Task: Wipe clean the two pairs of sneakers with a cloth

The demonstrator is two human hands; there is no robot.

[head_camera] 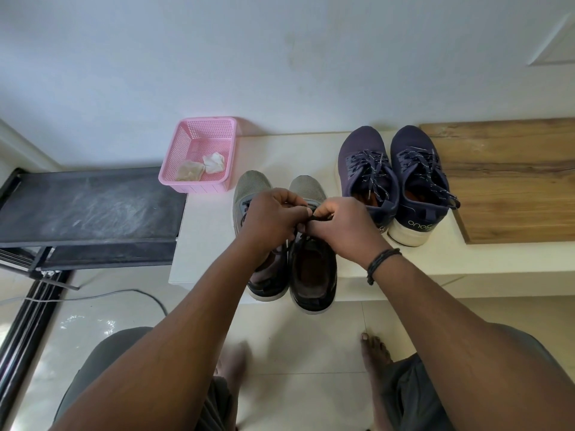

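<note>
Both hands [306, 217] pinching the laces of the grey sneakers [287, 241] at the worktop's [211, 237] front edge.
Wiping not under way; cloths [202, 169] lying in the pink basket [199, 154] near the back-left corner; navy sneakers [395, 178] toward the back edge. Next: fetch a cloth.

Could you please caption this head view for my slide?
Both hands pinch the grey sneakers' laces; navy sneakers wait alongside.

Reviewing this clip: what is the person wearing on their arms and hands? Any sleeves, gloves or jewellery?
Both forearms are bare, with no sleeves or gloves in view. The right hand has a dark braided cord bracelet on its wrist; the left hand wears nothing visible.
</note>
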